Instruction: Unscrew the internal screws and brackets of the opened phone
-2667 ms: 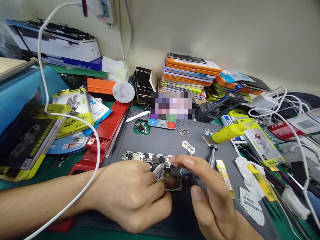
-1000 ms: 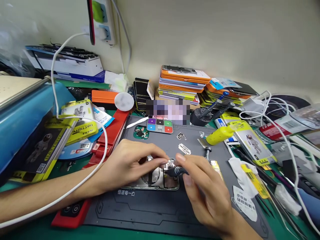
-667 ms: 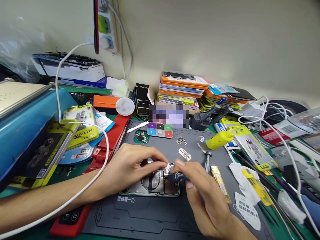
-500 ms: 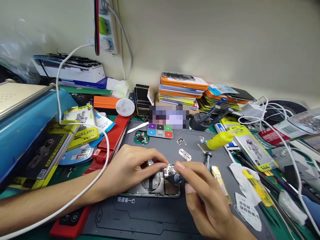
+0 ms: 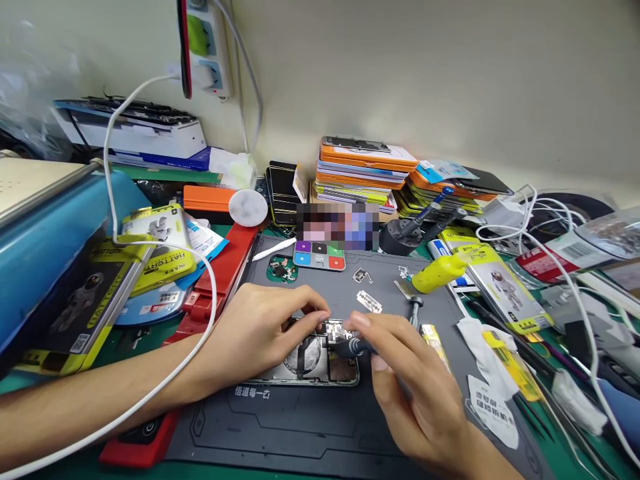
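Note:
An opened phone [image 5: 305, 375] lies on the dark grey mat, its metal inside and a round coil area showing. My left hand [image 5: 280, 330] lies over the phone's left part. Its thumb and forefinger are pinched together at the far edge; anything between them is too small to make out. My right hand [image 5: 415, 380] grips a dark screwdriver [image 5: 356, 346] with a ridged grip, its lower end over the right part of the phone. Where its tip meets the phone is hidden. A razor blade [image 5: 369, 301] and a small metal part [image 5: 362, 275] lie beyond the hands.
A colored-square tray [image 5: 320, 264] and a green circuit board [image 5: 281, 269] sit farther back. At right stand a yellow bottle [image 5: 440, 272] and a screwdriver holder [image 5: 400, 239]. A white cable [image 5: 214, 293] crosses above my left forearm. Battery boxes [image 5: 87, 307] lie left.
My left fingertips have drawn slightly left and away from the phone's inner parts, baring more of them. My right hand keeps the screwdriver in nearly the same place. The whole view has shifted a little.

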Tool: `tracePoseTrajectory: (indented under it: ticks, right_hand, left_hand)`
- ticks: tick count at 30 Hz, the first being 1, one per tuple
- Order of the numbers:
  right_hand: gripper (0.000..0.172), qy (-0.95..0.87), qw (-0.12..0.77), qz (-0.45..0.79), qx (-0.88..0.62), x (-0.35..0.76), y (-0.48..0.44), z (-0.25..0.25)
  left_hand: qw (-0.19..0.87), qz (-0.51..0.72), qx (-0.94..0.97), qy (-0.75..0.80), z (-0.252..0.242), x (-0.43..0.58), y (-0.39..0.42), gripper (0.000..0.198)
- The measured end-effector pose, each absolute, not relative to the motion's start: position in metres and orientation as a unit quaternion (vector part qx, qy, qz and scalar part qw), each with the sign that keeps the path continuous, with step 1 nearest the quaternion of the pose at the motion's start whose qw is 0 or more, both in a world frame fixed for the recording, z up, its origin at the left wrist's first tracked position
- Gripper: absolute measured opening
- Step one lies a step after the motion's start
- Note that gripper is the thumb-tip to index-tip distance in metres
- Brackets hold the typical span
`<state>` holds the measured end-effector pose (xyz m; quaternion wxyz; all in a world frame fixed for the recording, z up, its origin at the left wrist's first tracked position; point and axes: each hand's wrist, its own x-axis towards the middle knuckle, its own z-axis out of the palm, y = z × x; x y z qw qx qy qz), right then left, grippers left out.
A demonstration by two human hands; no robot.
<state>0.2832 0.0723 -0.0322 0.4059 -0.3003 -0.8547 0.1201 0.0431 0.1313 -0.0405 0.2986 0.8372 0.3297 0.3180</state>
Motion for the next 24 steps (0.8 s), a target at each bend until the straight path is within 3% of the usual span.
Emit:
tracePoseTrajectory:
  ticks: [13, 24]
  right_hand:
    - [0.065, -0.870, 0.388, 0.128, -0.276, 0.2867, 0.0725, -0.0354]
    - [0.045, -0.865, 0.398, 0.110, -0.285, 0.2830, 0.0710, -0.0398]
  left_hand:
    - [0.289, 0.310, 0.842, 0.334, -0.0419, 0.0442, 0.1305, 0.015]
    - [0.306, 0.310, 0.841, 0.321, -0.0392, 0.0441, 0.1310, 0.014]
